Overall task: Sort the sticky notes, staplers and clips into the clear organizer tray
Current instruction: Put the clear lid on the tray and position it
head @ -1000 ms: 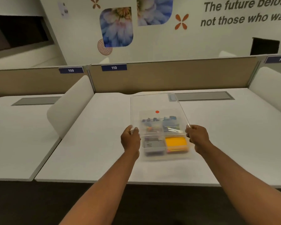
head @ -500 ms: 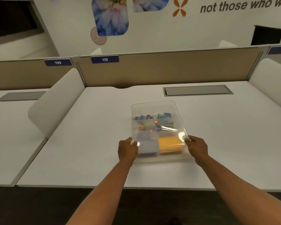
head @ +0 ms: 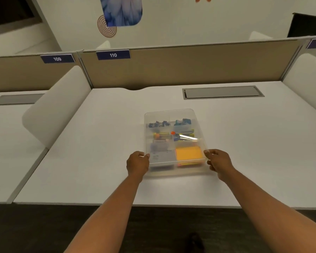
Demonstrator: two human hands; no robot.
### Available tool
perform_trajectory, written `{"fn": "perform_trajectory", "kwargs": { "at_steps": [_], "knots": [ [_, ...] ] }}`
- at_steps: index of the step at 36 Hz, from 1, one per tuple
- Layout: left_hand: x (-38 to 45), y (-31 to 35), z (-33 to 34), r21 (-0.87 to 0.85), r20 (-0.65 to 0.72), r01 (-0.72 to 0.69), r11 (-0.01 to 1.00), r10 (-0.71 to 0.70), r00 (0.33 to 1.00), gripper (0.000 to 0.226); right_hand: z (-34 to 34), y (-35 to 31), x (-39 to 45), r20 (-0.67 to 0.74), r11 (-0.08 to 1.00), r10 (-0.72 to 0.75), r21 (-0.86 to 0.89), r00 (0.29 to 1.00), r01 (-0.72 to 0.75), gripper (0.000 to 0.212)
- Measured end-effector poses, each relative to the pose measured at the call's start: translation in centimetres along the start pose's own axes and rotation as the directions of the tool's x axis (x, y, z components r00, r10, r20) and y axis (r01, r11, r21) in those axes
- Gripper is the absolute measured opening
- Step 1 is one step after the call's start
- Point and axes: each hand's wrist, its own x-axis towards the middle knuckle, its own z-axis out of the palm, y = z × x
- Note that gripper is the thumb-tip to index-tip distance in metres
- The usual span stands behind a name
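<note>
Since the earlier frames the clear plastic organizer tray [head: 173, 114] has come down from a tilted, lifted carry to lie flat on the white counter [head: 98, 143], a little farther from the person than before. Both hands have stayed at its near corners throughout. The left hand [head: 137, 164] curls round the near-left corner at about 8 o'clock of the tray, fingers wrapped on the rim; the right hand [head: 219, 163] pinches the near-right corner at about 4 o'clock, thumb on top of the edge. Gripping both sides at once keeps a loaded, divided tray level, so nothing slides between compartments as it settles.

Inside, the contents look sorted already. An orange pad of sticky notes [head: 189, 153] fills the near-right compartment at 5 o'clock. A grey stapler-like block [head: 161, 157] sits in the near-left one at 7 o'clock, though blur makes its kind uncertain. Blue binder clips [head: 157, 124] lie at 11 o'clock and more blue clips [head: 182, 122] at 1 o'clock, with small coloured items, too blurred to name, across the middle row.

Nothing loose shows on the counter around the tray, so I judge the sorting finished and this a final placement. Next would be simply letting go, easing both hands off evenly so the light tray does not skid.
</note>
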Motion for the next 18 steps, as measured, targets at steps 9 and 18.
{"fn": "perform_trajectory", "kwargs": {
  "at_steps": [9,18],
  "knots": [
    [1.1,0.2,-0.7,-0.024,0.168,0.121,0.992,-0.115,0.979,0.017,0.6,-0.7,1.8,0.121,0.961,0.27,0.023,0.955,-0.274,0.014],
    [2.3,0.8,-2.9,-0.093,0.416,0.235,0.967,-0.177,0.892,0.029,-0.9,-2.7,2.3,0.14,0.946,0.322,-0.018,0.936,-0.322,0.043]
  ]
}}
